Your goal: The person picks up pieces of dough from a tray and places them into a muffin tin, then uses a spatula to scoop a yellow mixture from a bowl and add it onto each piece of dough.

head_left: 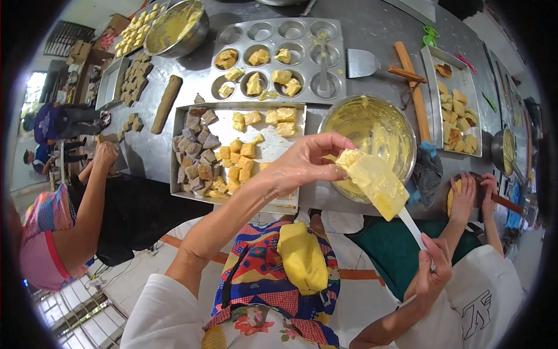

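Over the metal mixing bowl [401,136], its inside smeared with yellow cream, my left hand [305,164] pinches a cream-coated cake piece [349,158] between thumb and fingers. My right hand [433,269] grips the white handle of a spatula [381,189]. Yellow cream covers its blade, which touches or nearly touches the cake piece. Under my left forearm lies a metal tray [299,192] with purple-grey cake cubes [200,145] on its left and yellow cubes [241,157] beside them. Behind it, a muffin tin [247,30] has coated pieces in several cups.
A wide metal scraper [363,63] and a rolling pin [411,93] lie right of the tin. Beyond is a tray of yellow pieces [458,113]. A second cream-smeared bowl [177,29] stands far left, near a brown dough log [167,104]. Co-workers' hands [462,198] flank me.
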Available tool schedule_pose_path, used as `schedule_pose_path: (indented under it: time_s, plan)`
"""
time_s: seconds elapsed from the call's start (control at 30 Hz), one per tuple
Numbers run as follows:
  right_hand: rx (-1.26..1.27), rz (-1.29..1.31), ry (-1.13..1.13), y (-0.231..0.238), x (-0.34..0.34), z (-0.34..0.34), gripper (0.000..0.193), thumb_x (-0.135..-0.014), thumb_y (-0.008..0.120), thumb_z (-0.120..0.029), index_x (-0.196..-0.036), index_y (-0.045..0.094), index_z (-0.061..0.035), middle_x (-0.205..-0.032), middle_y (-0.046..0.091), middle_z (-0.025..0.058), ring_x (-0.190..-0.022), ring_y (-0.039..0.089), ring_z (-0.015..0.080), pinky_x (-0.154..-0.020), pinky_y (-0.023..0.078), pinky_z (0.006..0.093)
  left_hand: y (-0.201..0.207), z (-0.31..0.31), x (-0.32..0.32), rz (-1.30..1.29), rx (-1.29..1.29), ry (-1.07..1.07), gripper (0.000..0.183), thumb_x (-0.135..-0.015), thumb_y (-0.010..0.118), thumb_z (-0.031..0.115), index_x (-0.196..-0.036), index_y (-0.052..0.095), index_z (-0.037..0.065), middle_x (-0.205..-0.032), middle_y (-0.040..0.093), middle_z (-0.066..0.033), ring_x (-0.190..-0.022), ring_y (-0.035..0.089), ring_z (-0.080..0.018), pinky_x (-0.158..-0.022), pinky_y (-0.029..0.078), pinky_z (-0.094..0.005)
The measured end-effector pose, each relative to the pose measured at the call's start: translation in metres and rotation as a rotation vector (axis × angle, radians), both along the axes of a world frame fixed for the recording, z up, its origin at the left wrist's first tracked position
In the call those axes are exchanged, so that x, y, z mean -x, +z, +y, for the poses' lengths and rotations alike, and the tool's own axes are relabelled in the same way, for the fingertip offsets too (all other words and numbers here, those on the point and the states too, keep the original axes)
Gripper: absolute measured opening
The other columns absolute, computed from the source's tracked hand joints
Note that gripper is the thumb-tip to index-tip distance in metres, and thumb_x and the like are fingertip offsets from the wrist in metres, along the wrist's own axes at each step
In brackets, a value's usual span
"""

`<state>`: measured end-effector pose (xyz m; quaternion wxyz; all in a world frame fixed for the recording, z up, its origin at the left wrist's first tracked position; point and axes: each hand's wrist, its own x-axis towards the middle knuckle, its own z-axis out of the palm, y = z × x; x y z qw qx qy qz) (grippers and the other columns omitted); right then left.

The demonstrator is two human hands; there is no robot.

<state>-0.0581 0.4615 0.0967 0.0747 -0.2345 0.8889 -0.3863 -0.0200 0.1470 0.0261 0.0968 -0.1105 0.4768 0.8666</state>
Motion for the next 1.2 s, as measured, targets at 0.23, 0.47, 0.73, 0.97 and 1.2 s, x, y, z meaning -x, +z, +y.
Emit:
schedule_pose_path:
  time_s: [0.23,0.47,0.73,0.97,1.2]
  plan:
    - [0.051,0.044,-0.119,-0.010,-0.008,0.003,0.022,-0.082,0.056,0.000,-0.102,0.066,0.0026,-0.079,0.055,0.0090,-0.070,0.048,0.0143,-0.055,0.032,0.0234,-0.013,-0.067,-0.036,-0.001,0.414,0.456,0.036,-0.078,0.067,0.004,-0.112,0.057,0.008,-0.104,0.062,-0.0024,-0.098,0.058,-0.0119,-0.089,0.047,-0.0282]
    - [0.125,0.039,-0.042,-0.028,0.004,-0.008,0.024,-0.088,0.057,-0.008,-0.105,0.062,0.0067,-0.082,0.053,0.0061,-0.066,0.042,0.0092,-0.053,0.026,0.0208,-0.060,-0.096,-0.055,-0.122,1.145,0.466,0.033,-0.066,0.067,0.011,-0.099,0.062,0.006,-0.088,0.060,-0.0021,-0.084,0.051,-0.0131,-0.081,0.042,-0.0282]
    - [0.070,0.053,-0.032,-0.026,0.003,-0.013,0.025,-0.088,0.058,-0.009,-0.106,0.062,0.0071,-0.082,0.054,0.0060,-0.065,0.042,0.0086,-0.052,0.026,0.0201,-0.080,-0.081,-0.056,-0.067,1.427,0.314,0.036,-0.066,0.068,0.017,-0.101,0.063,0.008,-0.092,0.059,-0.0079,-0.087,0.048,-0.0263,-0.085,0.039,-0.0386]
    - [0.088,0.001,-0.034,-0.029,0.001,-0.017,0.026,-0.088,0.058,-0.009,-0.108,0.061,0.0073,-0.083,0.053,0.0063,-0.070,0.044,0.0100,-0.056,0.028,0.0196,-0.088,-0.080,-0.058,-0.065,1.657,0.293,0.036,-0.064,0.071,0.014,-0.100,0.064,0.011,-0.100,0.054,-0.0068,-0.096,0.047,-0.0259,-0.085,0.038,-0.0391]
    - [0.108,0.005,-0.021,-0.030,0.000,-0.016,0.026,-0.088,0.057,-0.010,-0.108,0.061,0.0068,-0.082,0.053,0.0057,-0.068,0.042,0.0091,-0.055,0.026,0.0203,-0.073,-0.072,-0.057,-0.054,1.782,0.257,0.044,-0.059,0.074,0.013,-0.102,0.061,0.013,-0.103,0.051,-0.0063,-0.096,0.047,-0.0268,-0.083,0.038,-0.0399]
